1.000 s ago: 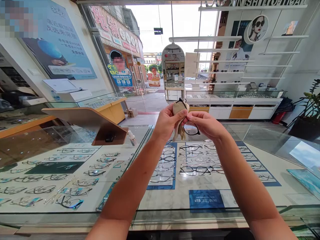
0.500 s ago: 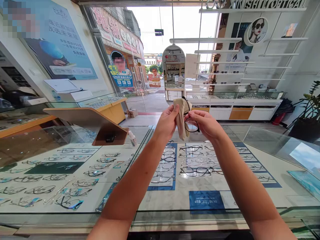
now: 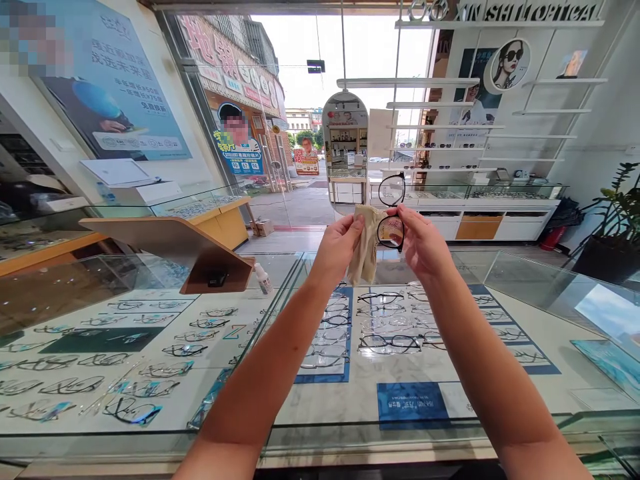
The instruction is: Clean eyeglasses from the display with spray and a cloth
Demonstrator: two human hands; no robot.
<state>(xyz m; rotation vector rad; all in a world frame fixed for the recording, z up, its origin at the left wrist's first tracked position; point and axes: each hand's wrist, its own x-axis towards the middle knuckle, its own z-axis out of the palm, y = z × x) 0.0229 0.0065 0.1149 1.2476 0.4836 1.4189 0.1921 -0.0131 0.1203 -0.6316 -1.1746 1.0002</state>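
Black-framed eyeglasses (image 3: 391,190) are held up on end over the glass counter, one lens above the other. My right hand (image 3: 424,241) pinches them near the middle of the frame. My left hand (image 3: 336,248) is closed on a beige cloth (image 3: 364,250), which hangs down in folds just left of the lower lens. Whether the cloth touches that lens I cannot tell. Below my hands, several eyeglass frames (image 3: 390,343) lie in rows inside the display case.
A wooden stand (image 3: 170,250) rests on the counter at left, beside a small white spray bottle (image 3: 263,279). A blue card (image 3: 413,403) lies in the case near the front. An oval mirror (image 3: 346,150) stands beyond the counter, with white shelving (image 3: 450,127) at right.
The cloth has come away from the upper lens, which it was wrapped over. The glasses have turned to face me more fully and now stand clear to the right of the cloth.
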